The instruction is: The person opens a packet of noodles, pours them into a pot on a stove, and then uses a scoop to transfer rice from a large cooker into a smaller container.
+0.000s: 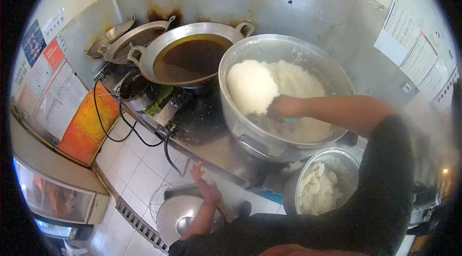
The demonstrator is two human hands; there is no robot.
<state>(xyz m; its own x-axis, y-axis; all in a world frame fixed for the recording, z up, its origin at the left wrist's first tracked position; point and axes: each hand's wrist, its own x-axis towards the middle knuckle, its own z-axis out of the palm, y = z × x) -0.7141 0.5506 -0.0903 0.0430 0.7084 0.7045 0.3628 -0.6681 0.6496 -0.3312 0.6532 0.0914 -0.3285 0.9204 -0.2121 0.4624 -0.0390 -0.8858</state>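
Observation:
My right hand [284, 107] reaches into a large metal pot [250, 133] of white rice [301, 83]. Its fingers are closed beside a big rounded mound of rice [251, 87] at the pot's left side. A bit of turquoise [290, 120] shows just under the hand; whatever the fingers grip is hidden. My left hand [207, 186] hangs low in front of the counter, fingers apart, holding nothing. Below it lies a round metal lid [175, 210] with a raised centre.
A wide pan of dark oil [192, 58] and two smaller pans, the nearer one [137, 39] two-handled, stand along the back wall. A smaller pot [346, 160] holds pale lumps. Black cables [166, 148] hang off the counter edge. A glass-fronted cabinet [57, 193] stands left.

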